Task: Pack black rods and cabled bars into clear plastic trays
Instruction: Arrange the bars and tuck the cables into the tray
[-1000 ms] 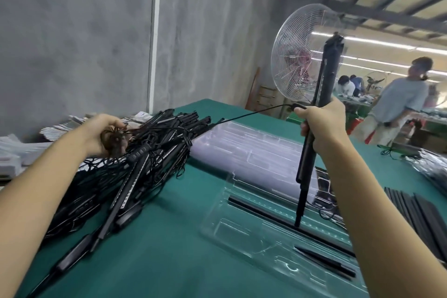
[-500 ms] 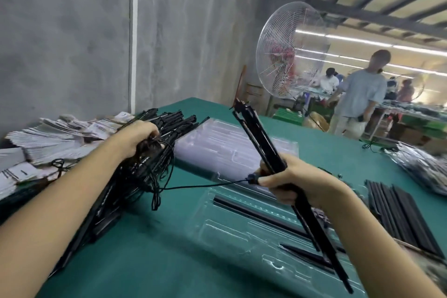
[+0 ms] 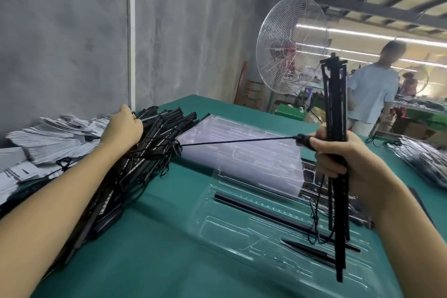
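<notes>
Inside the curled fingers point(image 3: 325, 152) of the right hand point(image 3: 346, 162), the cabled bars point(image 3: 335, 104) are now standing straight, not leaning, pulling their cable point(image 3: 242, 140) tight out of the pile point(image 3: 164, 128). The left hand point(image 3: 123, 128), fingers hiding, is resting there. The tray point(image 3: 229, 232) is waiting below.

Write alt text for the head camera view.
A person's right hand grips a bundle of black bars upright above a clear tray on a green table, a cable running taut to the pile under the left hand.
</notes>
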A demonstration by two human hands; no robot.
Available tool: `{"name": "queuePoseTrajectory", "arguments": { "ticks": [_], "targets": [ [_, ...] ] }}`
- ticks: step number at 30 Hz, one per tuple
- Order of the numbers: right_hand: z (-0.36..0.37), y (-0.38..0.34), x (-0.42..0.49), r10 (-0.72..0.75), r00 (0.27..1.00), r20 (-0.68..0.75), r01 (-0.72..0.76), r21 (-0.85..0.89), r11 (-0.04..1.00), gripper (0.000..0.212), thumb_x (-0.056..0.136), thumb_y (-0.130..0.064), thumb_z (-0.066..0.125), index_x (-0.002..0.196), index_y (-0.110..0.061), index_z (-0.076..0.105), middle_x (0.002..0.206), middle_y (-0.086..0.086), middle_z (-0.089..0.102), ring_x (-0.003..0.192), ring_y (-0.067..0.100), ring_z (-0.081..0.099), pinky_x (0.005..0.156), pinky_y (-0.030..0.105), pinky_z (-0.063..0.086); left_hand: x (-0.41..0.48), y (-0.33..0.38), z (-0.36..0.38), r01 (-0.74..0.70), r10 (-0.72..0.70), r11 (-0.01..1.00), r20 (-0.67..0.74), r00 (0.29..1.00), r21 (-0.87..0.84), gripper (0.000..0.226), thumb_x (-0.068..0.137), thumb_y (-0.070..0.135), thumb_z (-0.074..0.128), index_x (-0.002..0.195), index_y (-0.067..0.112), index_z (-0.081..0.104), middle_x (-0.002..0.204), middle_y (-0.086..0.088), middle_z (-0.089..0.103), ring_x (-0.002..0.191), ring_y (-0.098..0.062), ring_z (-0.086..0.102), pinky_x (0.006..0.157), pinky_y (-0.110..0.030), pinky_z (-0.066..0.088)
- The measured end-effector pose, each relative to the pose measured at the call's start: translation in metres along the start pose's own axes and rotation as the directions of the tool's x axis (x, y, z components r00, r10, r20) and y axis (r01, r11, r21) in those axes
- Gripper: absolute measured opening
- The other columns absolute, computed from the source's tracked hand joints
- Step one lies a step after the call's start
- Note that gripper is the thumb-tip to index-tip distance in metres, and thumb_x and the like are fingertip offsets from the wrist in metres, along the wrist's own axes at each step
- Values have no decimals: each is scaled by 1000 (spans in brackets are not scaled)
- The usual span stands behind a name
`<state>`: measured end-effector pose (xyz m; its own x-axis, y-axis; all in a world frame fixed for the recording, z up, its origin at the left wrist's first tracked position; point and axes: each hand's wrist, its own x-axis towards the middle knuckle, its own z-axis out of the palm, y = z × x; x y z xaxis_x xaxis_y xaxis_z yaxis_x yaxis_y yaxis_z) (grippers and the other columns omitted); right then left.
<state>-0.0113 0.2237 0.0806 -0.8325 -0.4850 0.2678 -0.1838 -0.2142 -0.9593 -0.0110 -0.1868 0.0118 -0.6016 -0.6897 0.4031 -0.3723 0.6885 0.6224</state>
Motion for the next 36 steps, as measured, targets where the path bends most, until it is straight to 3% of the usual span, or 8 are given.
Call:
{"name": "queuePoseTrajectory", "arguments": {
  "ticks": [13, 17, 19, 23, 27, 29, 32, 36],
  "targets": [
    [-4, -35, -1, -79, 993, -90, 41, -367, 929, 15, 75, 6, 62, 76, 5, 47, 37, 4, 37, 26, 12, 26, 35, 15, 27, 18, 21, -6, 195, -172, 968, 149, 974, -157, 26, 87, 12, 49, 102, -6, 59, 100, -27, 62, 83, -37, 55, 66, -35, 43],
    [-16, -16, 8, 45, 972, -229, -161, -516, 841, 11, 81, 3, 64, 86, 4, 55, 37, 5, 40, 29, 14, 33, 31, 20, 30, 3, 22, 2, 468, -223, 868, 713, 665, -165, 23, 90, 13, 49, 68, 7, 52, 53, -9, 53, 50, -23, 47, 47, -23, 40],
    [-22, -1, 7, 81, 961, -265, -221, -555, 802, 15, 81, 2, 66, 88, 3, 53, 38, 2, 44, 29, 14, 36, 32, 19, 32, 0, 23, 1, 380, -204, 923, 752, 627, -66, 19, 89, 22, 60, 81, 6, 57, 74, -12, 60, 66, -26, 56, 62, -29, 44],
    [-30, 16, 3, 119, 946, -302, -275, -553, 786, 23, 81, 0, 69, 94, 11, 53, 41, 5, 47, 31, 15, 39, 34, 20, 34, -1, 30, -2, -109, -22, 920, 328, 944, 376, 44, 66, 34, 84, 94, 4, 67, 100, -15, 65, 94, -31, 60, 81, -36, 51],
    [-30, 21, 0, 149, 940, -307, -303, -552, 777, 22, 81, -1, 69, 95, 9, 55, 41, 4, 48, 31, 15, 39, 34, 22, 35, -8, 46, -3, 40, -107, 993, 688, 717, 113, 26, 84, 7, 67, 101, -12, 63, 92, -25, 67, 69, -31, 66, 69, -35, 56],
    [-28, 22, -1, 149, 942, -299, -300, -562, 771, 21, 81, 0, 69, 94, 7, 54, 40, 0, 49, 30, 13, 40, 33, 21, 35, -15, 52, -2, 18, -97, 992, 654, 751, 126, 23, 88, 4, 55, 101, -15, 56, 92, -28, 65, 72, -35, 68, 69, -42, 58],
    [-26, 23, -1, 137, 946, -295, -291, -579, 762, 23, 81, 0, 68, 97, 7, 53, 40, -3, 52, 32, 12, 41, 33, 22, 36, -34, 60, 2, -312, 218, 852, 256, 942, 421, 25, 87, 9, 55, 106, -6, 54, 99, -23, 58, 89, -39, 61, 75, -42, 50],
    [-28, 23, -4, 154, 940, -305, -311, -574, 757, 22, 82, -2, 68, 96, 6, 52, 39, -1, 51, 31, 15, 41, 33, 23, 36, -58, 63, 8, -656, 578, 752, 410, 705, 68, 12, 90, 28, 59, 97, 18, 59, 103, 0, 56, 86, -14, 55, 74, -26, 39]
  ]
}}
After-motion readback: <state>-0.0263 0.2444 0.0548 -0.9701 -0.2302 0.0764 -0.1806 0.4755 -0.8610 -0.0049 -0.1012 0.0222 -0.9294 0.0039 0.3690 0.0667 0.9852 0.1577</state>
